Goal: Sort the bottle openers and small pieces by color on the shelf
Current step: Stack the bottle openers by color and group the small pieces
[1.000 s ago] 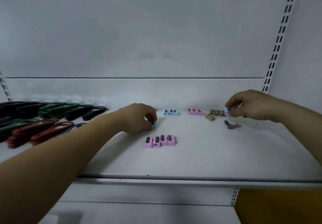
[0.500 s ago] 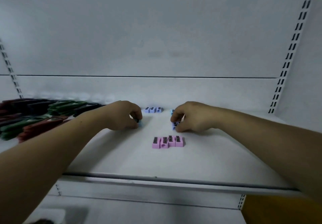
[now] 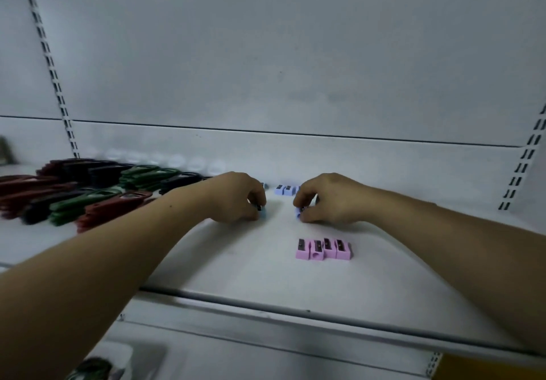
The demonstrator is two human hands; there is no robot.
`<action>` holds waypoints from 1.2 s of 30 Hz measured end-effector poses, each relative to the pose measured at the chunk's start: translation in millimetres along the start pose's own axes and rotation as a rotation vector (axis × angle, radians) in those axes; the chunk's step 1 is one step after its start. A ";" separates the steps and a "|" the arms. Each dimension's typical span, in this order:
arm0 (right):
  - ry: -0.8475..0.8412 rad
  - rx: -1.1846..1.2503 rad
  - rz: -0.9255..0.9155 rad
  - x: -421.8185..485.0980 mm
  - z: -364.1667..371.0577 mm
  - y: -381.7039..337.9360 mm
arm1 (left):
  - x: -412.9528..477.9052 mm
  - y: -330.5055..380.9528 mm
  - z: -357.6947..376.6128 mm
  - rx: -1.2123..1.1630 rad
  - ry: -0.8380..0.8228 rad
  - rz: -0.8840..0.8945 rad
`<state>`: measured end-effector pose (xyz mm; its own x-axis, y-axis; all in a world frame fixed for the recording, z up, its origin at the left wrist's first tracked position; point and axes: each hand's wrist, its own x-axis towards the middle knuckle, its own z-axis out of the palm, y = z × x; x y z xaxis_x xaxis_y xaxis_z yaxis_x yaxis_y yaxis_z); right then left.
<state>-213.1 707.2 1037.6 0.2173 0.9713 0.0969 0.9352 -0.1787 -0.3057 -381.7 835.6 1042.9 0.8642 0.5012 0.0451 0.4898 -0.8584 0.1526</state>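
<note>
Head view looks into a white metal shelf (image 3: pixel 224 264) bay, kinda dim and greyish. There's a plain white back panel (image 3: pixel 266 54) behind it, with a left slotted upright (image 3: pixel 50 63) and a right slotted upright (image 3: pixel 520 172) running up the sides. A grey front rail (image 3: pixel 295 311) runs along the shelf's near edge.

The left end of the shelf holds the bottle openers (image 3: pixel 88 196), stacked in rough bunches of dark red, green and near-black, a bit blurry. Four pink pencil sharpeners (image 3: pixel 323 249) sit side by side in a tight row near the middle, touching each other, blades up. A couple of blue pencil sharpeners (image 3: pixel 285 189) sit further back, close to the back panel.

Both hands are down on the shelf between those two groups. The left hand (image 3: pixel 236 196) has its fingers curled and is pinching a light blue sharpener (image 3: pixel 263 213) against the surface. The right hand (image 3: pixel 331 199) is pinching a lavender-blue sharpener (image 3: pixel 298 212) with its fingertips, also right at the surface. The two hands are near each other but not touching.

Below the shelf there's a yellow panel (image 3: pixel 487 368) at the bottom right, plus something dark on a lower level bottom left that's too blurry to tell.
</note>
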 end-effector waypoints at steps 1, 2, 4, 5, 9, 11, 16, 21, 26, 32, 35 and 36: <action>0.009 -0.006 -0.011 4.0 1.6 -2.3 | 0.1 -0.2 0.0 0.005 0.003 -0.002; 0.018 -0.012 -0.019 8.6 3.2 -4.9 | -0.3 -0.8 -0.5 0.015 0.007 -0.005; 0.035 -0.022 -0.034 18.3 6.7 -9.0 | -1.0 -0.6 -1.3 0.031 0.014 -0.007; 0.043 -0.034 -0.043 23.7 8.6 -11.2 | -1.2 -1.2 -1.9 0.030 0.018 -0.008; 0.079 -0.088 -0.053 38.0 13.3 -17.1 | -2.1 -1.9 -1.7 -0.003 0.018 0.001; 0.110 -0.120 -0.061 42.9 14.9 -17.7 | -1.8 -2.5 -1.8 -0.011 0.023 0.005; 0.127 -0.167 -0.041 45.9 14.6 -12.7 | -1.3 -2.9 -4.2 -0.019 0.028 0.007; 0.019 -0.030 -0.019 -4.5 -10.8 -16.8 | -2.5 -3.2 -3.1 -0.022 0.018 0.038; -0.210 -0.202 -0.014 -75.0 -5.9 -30.1 | 0.9 1.8 -0.2 -0.016 0.029 0.066; -0.078 -0.224 -0.112 -81.7 9.2 -27.4 | 5.5 4.2 2.9 -0.022 0.053 0.082; -0.056 -0.196 -0.094 -79.6 9.0 -19.5 | 7.3 3.8 3.8 -0.029 0.053 0.086; -0.047 -0.188 -0.095 -78.6 9.6 -17.3 | 7.7 3.8 4.0 -0.029 0.053 0.086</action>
<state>-249.0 635.4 1026.2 0.1164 0.9906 0.0713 0.9875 -0.1077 -0.1147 -372.8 835.7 1039.9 0.8951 0.4317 0.1114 0.4100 -0.8952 0.1746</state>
